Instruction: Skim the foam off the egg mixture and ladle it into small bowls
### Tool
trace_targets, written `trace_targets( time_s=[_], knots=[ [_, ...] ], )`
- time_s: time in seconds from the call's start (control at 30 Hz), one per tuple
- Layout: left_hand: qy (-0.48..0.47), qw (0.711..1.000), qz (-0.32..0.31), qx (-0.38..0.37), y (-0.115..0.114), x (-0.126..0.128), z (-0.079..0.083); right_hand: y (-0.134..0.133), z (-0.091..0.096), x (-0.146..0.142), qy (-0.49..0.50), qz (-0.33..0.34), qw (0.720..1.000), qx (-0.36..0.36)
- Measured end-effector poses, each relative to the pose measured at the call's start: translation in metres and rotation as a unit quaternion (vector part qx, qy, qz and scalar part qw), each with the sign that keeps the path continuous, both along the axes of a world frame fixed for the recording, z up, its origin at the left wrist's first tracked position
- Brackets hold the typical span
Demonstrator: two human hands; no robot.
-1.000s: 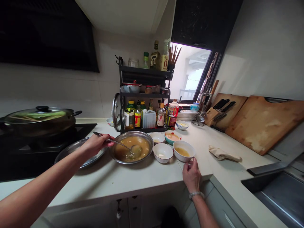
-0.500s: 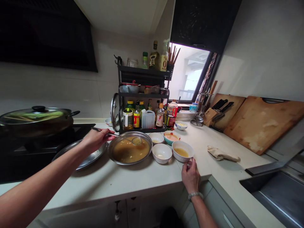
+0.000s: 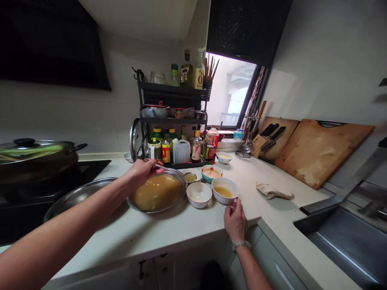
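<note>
At the frame's centre-left, the left hand (image 3: 145, 173) grips a long-handled metal ladle (image 3: 190, 177) holding yellowish liquid, beside a round steel basin (image 3: 183, 191) of brown broth. Lower right of centre, the right hand (image 3: 236, 220) touches a round white bowl (image 3: 223, 200) of yellow liquid; gripping unclear.

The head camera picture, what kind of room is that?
It looks like a kitchen, probably in a home. You can see a black stove, a wooden knife block and a big wooden cutting board.
</note>
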State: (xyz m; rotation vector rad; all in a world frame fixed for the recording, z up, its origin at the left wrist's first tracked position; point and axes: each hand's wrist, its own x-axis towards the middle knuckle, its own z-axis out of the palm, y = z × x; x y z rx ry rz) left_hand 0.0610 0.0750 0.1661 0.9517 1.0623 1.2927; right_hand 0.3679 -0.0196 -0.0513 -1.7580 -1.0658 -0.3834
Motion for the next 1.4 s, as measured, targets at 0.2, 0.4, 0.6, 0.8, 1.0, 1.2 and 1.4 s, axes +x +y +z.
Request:
trace_targets(
  time_s=[0.2, 0.4, 0.6, 0.8, 1.0, 1.2, 1.4],
  knots=[
    [0.031, 0.998, -0.056, 0.005, 0.004, 0.054, 0.006, -0.001, 0.000, 0.000, 0.008, 0.012, 1.000, -0.004],
    [0.059, 0.991, -0.101, 0.069, -0.003, 0.110, -0.010, 0.001, -0.002, -0.002, 0.003, 0.004, 1.000, 0.011],
    [0.193, 0.926, -0.194, 0.259, -0.016, 0.134, -0.048, 0.000, -0.001, -0.001, -0.002, 0.009, 1.000, 0.004],
    [0.312, 0.804, -0.159, 0.481, -0.028, 0.103, -0.041, -0.001, 0.000, 0.000, -0.002, 0.016, 1.000, 0.004],
    [0.250, 0.903, -0.111, 0.331, -0.031, 0.025, -0.005, -0.001, 0.001, 0.000, -0.002, 0.001, 1.000, -0.002],
    [0.360, 0.892, -0.080, 0.262, -0.039, -0.063, -0.011, 0.000, 0.001, 0.000, -0.001, -0.004, 1.000, 0.001],
    [0.416, 0.877, -0.071, 0.231, -0.048, -0.111, -0.033, -0.001, 0.004, 0.001, -0.001, -0.008, 1.000, -0.016]
  ],
)
